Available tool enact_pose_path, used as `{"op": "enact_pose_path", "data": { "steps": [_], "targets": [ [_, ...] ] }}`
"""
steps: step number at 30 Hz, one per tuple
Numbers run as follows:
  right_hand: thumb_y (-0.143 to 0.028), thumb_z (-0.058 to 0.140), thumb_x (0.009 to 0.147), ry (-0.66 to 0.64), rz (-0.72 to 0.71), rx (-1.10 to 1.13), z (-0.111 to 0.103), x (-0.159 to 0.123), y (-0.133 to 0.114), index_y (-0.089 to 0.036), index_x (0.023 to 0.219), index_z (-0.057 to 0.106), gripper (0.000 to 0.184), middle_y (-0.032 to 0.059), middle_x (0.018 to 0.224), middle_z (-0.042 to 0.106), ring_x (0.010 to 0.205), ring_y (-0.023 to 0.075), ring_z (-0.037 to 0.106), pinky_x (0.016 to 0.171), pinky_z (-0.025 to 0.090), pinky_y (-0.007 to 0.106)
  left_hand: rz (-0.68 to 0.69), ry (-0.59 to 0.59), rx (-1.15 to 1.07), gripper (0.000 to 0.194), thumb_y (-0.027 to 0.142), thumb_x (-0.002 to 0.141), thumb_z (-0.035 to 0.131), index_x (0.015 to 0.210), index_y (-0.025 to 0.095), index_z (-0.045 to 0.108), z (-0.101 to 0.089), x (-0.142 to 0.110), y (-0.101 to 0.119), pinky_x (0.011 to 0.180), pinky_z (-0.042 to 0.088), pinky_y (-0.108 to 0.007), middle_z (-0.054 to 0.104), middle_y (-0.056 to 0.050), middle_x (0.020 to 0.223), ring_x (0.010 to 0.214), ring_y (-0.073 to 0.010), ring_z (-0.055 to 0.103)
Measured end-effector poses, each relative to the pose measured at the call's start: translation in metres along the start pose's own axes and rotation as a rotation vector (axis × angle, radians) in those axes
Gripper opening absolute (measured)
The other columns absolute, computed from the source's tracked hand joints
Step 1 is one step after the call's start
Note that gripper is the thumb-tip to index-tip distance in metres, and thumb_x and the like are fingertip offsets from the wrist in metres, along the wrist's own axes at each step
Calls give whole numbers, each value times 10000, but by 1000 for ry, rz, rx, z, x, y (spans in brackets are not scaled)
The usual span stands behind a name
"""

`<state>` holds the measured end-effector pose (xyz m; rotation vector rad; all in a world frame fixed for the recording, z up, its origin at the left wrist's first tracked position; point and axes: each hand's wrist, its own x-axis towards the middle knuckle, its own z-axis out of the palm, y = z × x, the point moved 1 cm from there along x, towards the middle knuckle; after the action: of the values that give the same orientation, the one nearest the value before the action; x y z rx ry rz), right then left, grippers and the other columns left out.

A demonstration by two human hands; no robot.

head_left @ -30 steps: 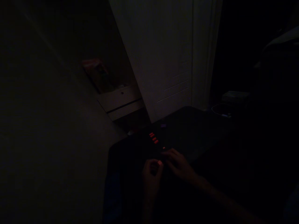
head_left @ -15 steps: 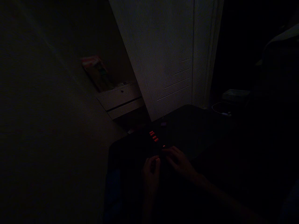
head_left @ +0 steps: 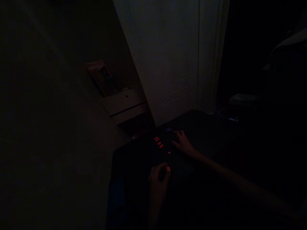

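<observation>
The scene is very dark. Between the thumb and fingers of my left hand [head_left: 158,179] is a small reddish block [head_left: 168,169], its exact kind unclear. My right hand [head_left: 183,143] reaches farther over the dark table [head_left: 203,127], fingers apart, its fingertips close to a small purple object [head_left: 169,130]. Whether they touch it I cannot tell. To the left of my right hand several small red pieces [head_left: 159,143] lie in a slanted row. A single tiny red piece [head_left: 169,152] lies apart, between my two hands.
A pale door [head_left: 172,64] stands behind the table. To its left are a drawer unit [head_left: 127,103] and a red-topped bag [head_left: 99,75]. A white cable [head_left: 224,115] and a box [head_left: 243,99] are at the right. Something blue [head_left: 116,195] lies at the near left.
My right hand has left the spot beside my left hand and moved away from me, toward the purple object. My left hand keeps the reddish block, which has turned more into view.
</observation>
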<state>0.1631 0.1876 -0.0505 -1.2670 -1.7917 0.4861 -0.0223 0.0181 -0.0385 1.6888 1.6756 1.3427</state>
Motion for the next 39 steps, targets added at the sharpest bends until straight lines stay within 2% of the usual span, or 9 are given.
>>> {"op": "enact_pose_path", "data": {
  "steps": [5,8,11,15,18,22,27,32,39],
  "targets": [
    [-204,663,901,-10,34,-125,9,50,16,-116,1529,389,691,222,1441,503,1325,355,505,1119,401,496,98,-104,42,113,310,852,700,903,252,783,1,2,5,855,535,-438,788,-71,941,940,-284,683],
    [-232,703,892,-38,66,-186,18,62,13,-129,1536,385,725,239,1450,535,1339,433,456,1104,349,606,97,-95,37,121,298,828,714,920,256,780,1,3,6,852,535,-446,789,-73,960,943,-292,686],
    [-259,684,924,-45,86,-211,24,63,9,-189,1449,512,557,206,1408,581,1321,435,458,1092,319,642,80,-101,23,140,293,800,736,928,255,780,0,3,6,864,539,-456,788,-80,976,954,-297,688],
    [-256,626,959,-20,84,-174,21,59,9,-176,1275,651,326,187,1286,611,1212,370,558,1050,392,576,-1,-78,3,336,326,775,776,1099,238,751,1,1,4,863,550,-443,772,-93,1035,932,-276,696],
    [-253,610,957,13,38,-90,12,48,5,-176,1382,570,434,154,1270,588,1115,282,618,989,481,458,-72,-18,-29,479,392,777,787,1208,203,699,2,1,1,809,562,-409,761,-111,1048,904,-260,700],
    [-198,687,873,-15,-121,45,2,14,-13,-210,1447,509,601,93,1231,613,1082,221,632,959,524,369,-146,106,-127,506,436,838,718,1254,156,653,5,1,-2,757,576,-375,747,-127,1030,835,-232,707],
    [-211,702,896,-87,-331,315,-2,-36,-52,-242,1347,603,463,71,1151,663,989,204,661,858,558,343,-132,177,-170,535,385,883,676,1381,207,591,5,-2,2,830,591,-354,684,-138,1236,954,-213,706],
    [-273,733,918,-114,-379,334,0,-62,-77,-249,1209,698,294,85,1202,643,1130,237,636,968,539,390,-56,131,-148,497,306,881,684,1372,261,619,2,-5,8,806,600,-322,590,-131,1433,1106,-244,680],
    [-358,702,960,-257,-429,260,-10,-70,-78,-256,1255,697,312,79,1172,662,1096,235,649,957,536,379,-132,163,-128,294,389,848,718,1055,184,759,4,-4,3,874,578,-406,779,-122,1058,980,-280,729]
  ]
}}
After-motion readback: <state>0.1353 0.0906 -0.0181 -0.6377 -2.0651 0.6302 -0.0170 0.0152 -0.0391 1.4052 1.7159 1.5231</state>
